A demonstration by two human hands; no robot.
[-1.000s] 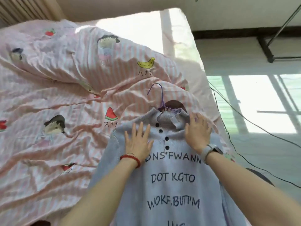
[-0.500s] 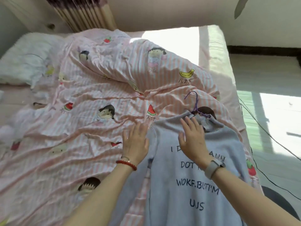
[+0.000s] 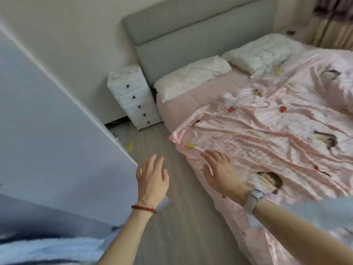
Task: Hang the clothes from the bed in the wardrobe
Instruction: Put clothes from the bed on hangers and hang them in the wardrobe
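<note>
Both of your hands are out in front of you with the fingers spread and loosely extended, and neither one has hold of anything. Your left hand (image 3: 151,181) hangs over the wooden floor (image 3: 183,217), palm down, fingers fanned toward the white panel (image 3: 57,150) that fills the left of the view; a red bead bracelet (image 3: 143,208) circles that wrist. Your right hand (image 3: 222,172) reaches forward and to the left over the near edge of the bed (image 3: 177,109), palm down, fingertips (image 3: 205,154) low over the pink striped duvet (image 3: 267,134); whether they touch the fabric is not clear through the blur. A pale watch (image 3: 253,199) sits on that wrist, and both forearms run in from the bottom of the frame, bare.

The grey-blue sweater (image 3: 324,213) shows only as a blurred strip at the right edge, lying on the duvet just beyond your right forearm, apart from both hands. Another blurred pale fabric with dark marks (image 3: 47,247) crosses the bottom left corner; you cannot tell what it is.

Farther out, the duvet lies rumpled across the bed, printed with cartoon heads, strawberries and bananas. Two white pillows (image 3: 193,77) rest against the grey padded headboard (image 3: 191,35). A white drawer unit (image 3: 133,96) with dark knobs stands on the floor between the bed and the wall. Curtains (image 3: 328,29) hang at the top right.
</note>
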